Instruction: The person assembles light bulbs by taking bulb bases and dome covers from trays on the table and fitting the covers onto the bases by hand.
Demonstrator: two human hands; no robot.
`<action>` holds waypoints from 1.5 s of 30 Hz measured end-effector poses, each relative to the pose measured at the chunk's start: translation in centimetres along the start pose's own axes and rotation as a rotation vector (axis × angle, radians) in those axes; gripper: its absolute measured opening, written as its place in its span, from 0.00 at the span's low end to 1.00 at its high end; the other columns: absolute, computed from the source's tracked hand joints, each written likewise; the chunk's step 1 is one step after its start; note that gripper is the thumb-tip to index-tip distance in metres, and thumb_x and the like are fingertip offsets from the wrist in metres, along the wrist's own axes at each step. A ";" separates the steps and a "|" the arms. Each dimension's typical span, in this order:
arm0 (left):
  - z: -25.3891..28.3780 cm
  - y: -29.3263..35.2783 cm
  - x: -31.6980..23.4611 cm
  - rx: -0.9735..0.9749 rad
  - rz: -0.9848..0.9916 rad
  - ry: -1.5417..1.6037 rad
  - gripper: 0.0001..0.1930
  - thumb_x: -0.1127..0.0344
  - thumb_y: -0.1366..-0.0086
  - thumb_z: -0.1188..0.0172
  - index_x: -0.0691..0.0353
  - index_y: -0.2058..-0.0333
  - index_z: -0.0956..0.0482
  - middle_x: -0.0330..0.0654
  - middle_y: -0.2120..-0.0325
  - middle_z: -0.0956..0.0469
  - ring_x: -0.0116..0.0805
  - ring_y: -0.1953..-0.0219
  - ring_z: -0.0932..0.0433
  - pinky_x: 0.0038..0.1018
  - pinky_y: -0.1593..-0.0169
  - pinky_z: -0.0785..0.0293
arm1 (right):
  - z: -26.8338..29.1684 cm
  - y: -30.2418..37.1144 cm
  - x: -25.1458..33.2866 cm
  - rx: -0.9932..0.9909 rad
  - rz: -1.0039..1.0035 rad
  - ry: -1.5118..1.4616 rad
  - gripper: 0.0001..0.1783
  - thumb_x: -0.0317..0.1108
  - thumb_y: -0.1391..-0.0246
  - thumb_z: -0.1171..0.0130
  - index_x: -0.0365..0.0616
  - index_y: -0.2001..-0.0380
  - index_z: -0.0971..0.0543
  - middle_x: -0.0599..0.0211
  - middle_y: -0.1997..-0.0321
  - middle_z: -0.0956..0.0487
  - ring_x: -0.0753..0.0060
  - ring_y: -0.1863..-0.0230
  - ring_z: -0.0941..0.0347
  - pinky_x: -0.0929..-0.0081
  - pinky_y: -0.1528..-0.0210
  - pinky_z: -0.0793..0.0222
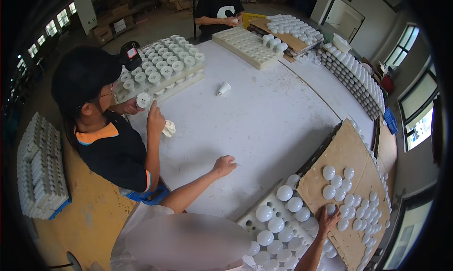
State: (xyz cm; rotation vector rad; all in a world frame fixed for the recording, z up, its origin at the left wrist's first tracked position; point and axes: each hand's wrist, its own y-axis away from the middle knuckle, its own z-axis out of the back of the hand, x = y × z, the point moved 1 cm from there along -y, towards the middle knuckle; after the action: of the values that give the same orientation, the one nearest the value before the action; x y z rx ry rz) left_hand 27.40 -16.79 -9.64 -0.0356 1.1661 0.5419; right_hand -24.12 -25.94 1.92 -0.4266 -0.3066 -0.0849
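Observation:
My right hand (329, 219) is at the right, its fingers curled round a white round bulb cover (331, 208) at the edge of a brown cardboard sheet (311, 174). Other bulb covers (340, 182) stand on that sheet, and more fill the holes of a pale foam tray (245, 220) beside it. My left hand (224, 166) is over the white tabletop (198, 129), its fingers curled closed; whatever may be inside them is hidden. A white cone-shaped bulb housing (223, 88) lies on its side farther up the table.
At the left a person in a black cap (87, 72) holds a bulb housing (143, 100) beside trays of upright housings (166, 71). Another person (219, 11) works at the far end, near a foam tray (247, 46). Stacked trays of bulbs (354, 77) line the right side.

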 end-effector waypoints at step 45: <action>-2.3 -4.8 -0.4 0.049 0.110 0.893 0.26 0.78 0.42 0.40 0.68 0.46 0.39 0.45 0.52 0.29 0.39 0.50 0.25 0.32 0.49 0.24 | -1.1 1.4 1.0 -0.108 -0.044 -0.071 0.34 0.40 0.53 0.35 0.36 0.45 0.35 0.47 0.47 0.33 0.45 0.43 0.39 0.54 0.40 0.45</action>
State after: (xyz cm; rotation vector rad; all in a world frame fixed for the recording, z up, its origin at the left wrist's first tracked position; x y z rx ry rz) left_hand 27.35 -21.77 -11.40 -0.1862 2.0600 0.6114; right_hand -22.63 -25.15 0.72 -0.5304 -0.3829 -0.1299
